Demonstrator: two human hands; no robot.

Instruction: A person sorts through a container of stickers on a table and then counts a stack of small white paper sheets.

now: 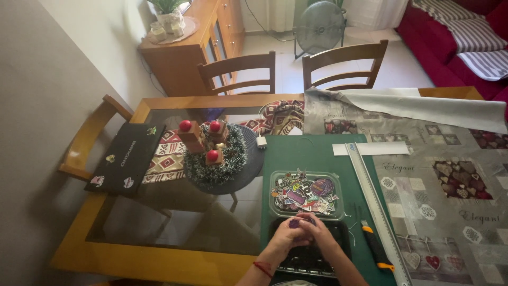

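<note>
Well off to the left of the hands, a black laptop [126, 158] dotted with stickers lies closed on the glass-topped table [174, 222], beside a wooden chair [87, 143]. Nearer, up and to the left of the left hand, a tinsel wreath [214, 156] on a round dark mat carries wooden blocks with three red balls.

The left hand [286, 235], a red cord around its wrist, and the right hand [320, 233] meet over a dark tablet or tray [309, 259] at the near table edge. Their fingertips are pinched together on a small purple sticker [295, 223]; it looks as if both hands hold it, though the piece is too small to be sure which hand carries it. Just beyond the hands, touching distance away, a clear plastic box [307, 193] is heaped with colourful stickers. All of this rests on a green cutting mat [312, 153].

Just right of the right hand lies an orange-and-black utility knife [377, 246], and beside that a long metal ruler [378, 212] runs diagonally away. Further right, a patterned grey tablecloth [455, 180] covers the table, its far edge folded back. Beyond the table stand two more wooden chairs.
</note>
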